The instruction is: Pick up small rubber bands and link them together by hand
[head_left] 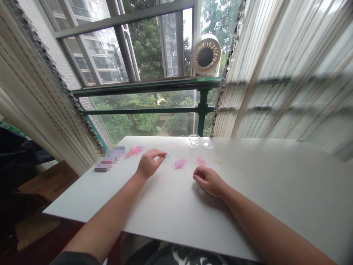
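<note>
My left hand (150, 163) is pinched, thumb against forefinger, just above the table. Its fingertips meet a small patch of light blue bits (168, 156); whether one is between them is too small to tell. To its left lies a mixed, multicoloured pile (135, 151) of tiny thin pieces, perhaps small rubber bands. A purple-pink pile (180, 163) sits between my hands. My right hand (207, 179) rests on the table with its fingers curled in, and its inside is hidden. Right behind it are a pink pile (200, 161) and a pale yellow one (218, 160).
A clear round jar (194, 141) and a clear lid-like disc (208, 145) stand at the white table's (165, 206) back edge. A blurred-out purple-grey object (110, 159) lies at the left. Beyond are a window, a green railing (138, 110), a round white device (206, 55) and curtains.
</note>
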Available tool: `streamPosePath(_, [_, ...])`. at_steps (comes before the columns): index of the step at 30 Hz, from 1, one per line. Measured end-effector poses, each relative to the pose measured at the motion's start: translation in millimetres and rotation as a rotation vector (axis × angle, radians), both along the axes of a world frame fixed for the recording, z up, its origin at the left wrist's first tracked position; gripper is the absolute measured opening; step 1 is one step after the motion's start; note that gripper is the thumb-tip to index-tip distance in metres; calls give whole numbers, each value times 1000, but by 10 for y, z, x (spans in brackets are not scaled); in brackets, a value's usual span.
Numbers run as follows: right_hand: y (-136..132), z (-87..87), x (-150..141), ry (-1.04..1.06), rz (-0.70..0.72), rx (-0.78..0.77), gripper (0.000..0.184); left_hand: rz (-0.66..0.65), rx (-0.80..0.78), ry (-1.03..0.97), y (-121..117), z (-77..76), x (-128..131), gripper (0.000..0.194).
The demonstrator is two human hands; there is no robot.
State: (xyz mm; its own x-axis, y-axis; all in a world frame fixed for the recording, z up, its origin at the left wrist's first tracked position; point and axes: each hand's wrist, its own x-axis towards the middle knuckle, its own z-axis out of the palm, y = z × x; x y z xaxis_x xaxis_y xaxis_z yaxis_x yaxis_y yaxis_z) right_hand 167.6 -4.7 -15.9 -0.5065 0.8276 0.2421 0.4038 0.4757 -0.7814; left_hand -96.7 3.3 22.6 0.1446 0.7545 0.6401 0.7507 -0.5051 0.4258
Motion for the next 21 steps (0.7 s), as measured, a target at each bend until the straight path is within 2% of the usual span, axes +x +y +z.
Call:
streamPosePath(2, [18, -2, 13, 36, -22, -25, 10, -146, -8, 23, -20, 87, 301, 17])
streamPosePath(4, [44, -11, 27, 88, -26, -61, 9, -230, -27, 18, -33, 131, 559, 16])
streamPosePath(8, [100, -51, 43, 211, -22, -80, 11, -241, -47, -82, -65, 36, 892, 15])
streamPosePath(14, [95, -54, 30, 243, -50, -65, 15, -168, -90, -203, -163, -220, 951, 12])
streamPosePath(21, [49, 3, 35, 229, -69, -23, 13, -208, -97, -172, -178, -238, 932, 11])
